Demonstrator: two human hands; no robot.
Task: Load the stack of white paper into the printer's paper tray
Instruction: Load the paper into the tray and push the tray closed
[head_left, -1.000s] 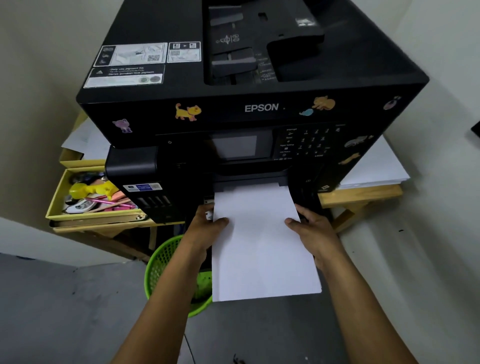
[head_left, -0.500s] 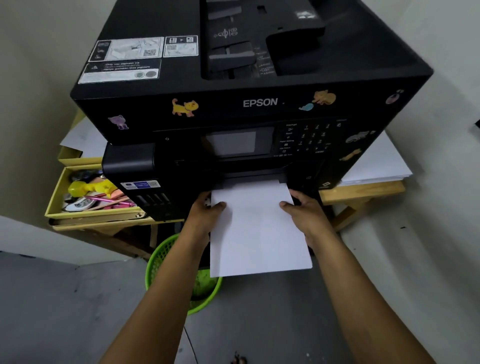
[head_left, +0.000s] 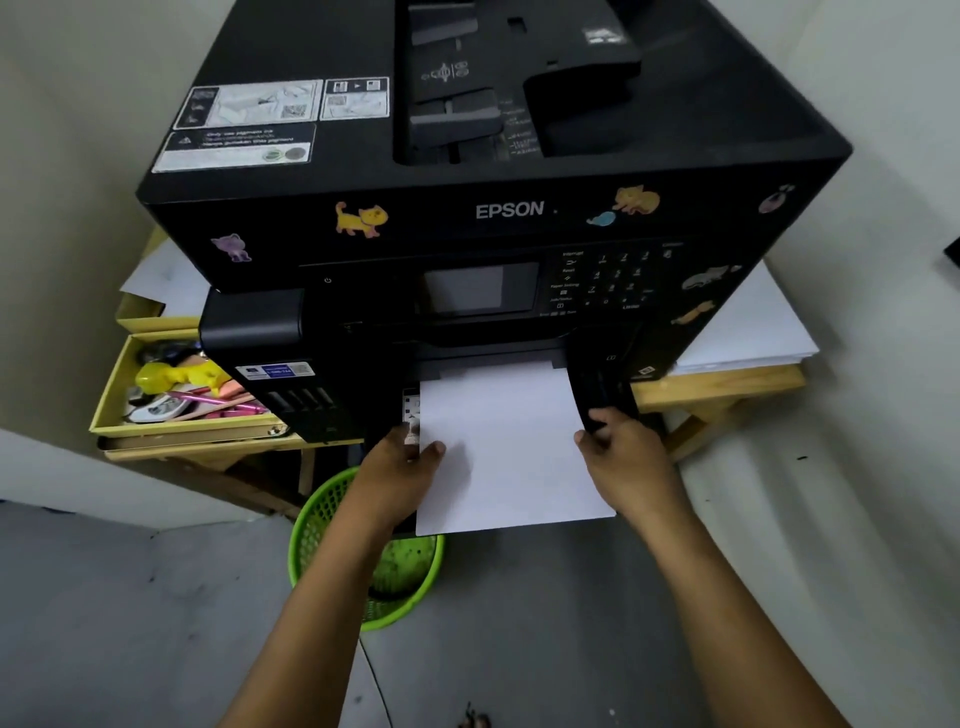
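— So, where is the stack of white paper (head_left: 506, 447)?
— Lying flat at the front slot of the black Epson printer (head_left: 493, 208), far edge under the printer's body, near edge hanging out over the green plastic basket (head_left: 400, 571) on the floor.
— And the hands?
— The left hand (head_left: 397, 475) grasps the stack's left edge, thumb on top and fingers (head_left: 410, 441) curled beneath. The right hand (head_left: 631, 460) grasps the right edge the same way, thumb on the sheet.
— Can you see the paper tray?
— Only dark plastic on either side of the stack; I cannot tell how far the paper sits inside.
— What else is around?
— The printer stands on a wooden bench (head_left: 722, 382). Beside it on the right lies another pile of white sheets (head_left: 753, 327); on the left, a yellow tray (head_left: 111, 389) with pens and small odds and ends.
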